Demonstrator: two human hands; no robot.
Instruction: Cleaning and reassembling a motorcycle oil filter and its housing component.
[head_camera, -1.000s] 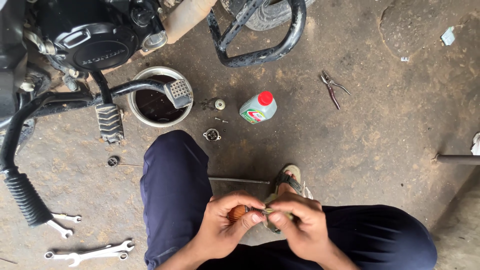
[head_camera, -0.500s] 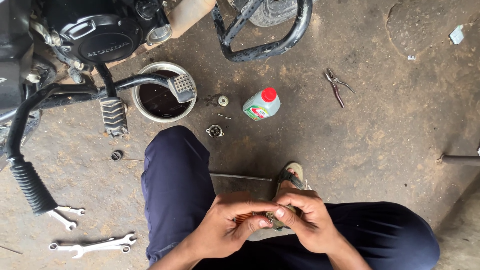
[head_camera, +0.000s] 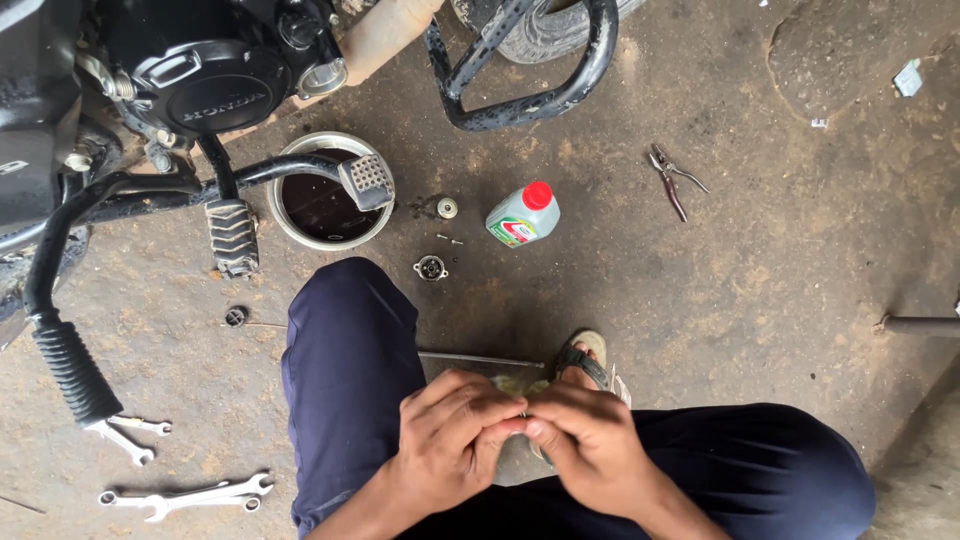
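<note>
On the concrete floor (head_camera: 760, 300) beside a motorcycle: a squatting person works a small part between both hands.

A small grey bottle (head_camera: 521, 215) with a red cap and a green-and-red label lies tilted on the floor, right of a round pan (head_camera: 300, 232) of dark oil. Pliers (head_camera: 672, 180) lie farther right; spanners (head_camera: 190, 493) lie at lower left. The left hand (head_camera: 450, 440) and right hand (head_camera: 580, 445) meet over the knees, fingers (head_camera: 505, 428) pressed together, pinching a small part almost wholly hidden between the fingertips; its kind cannot be told.
</note>
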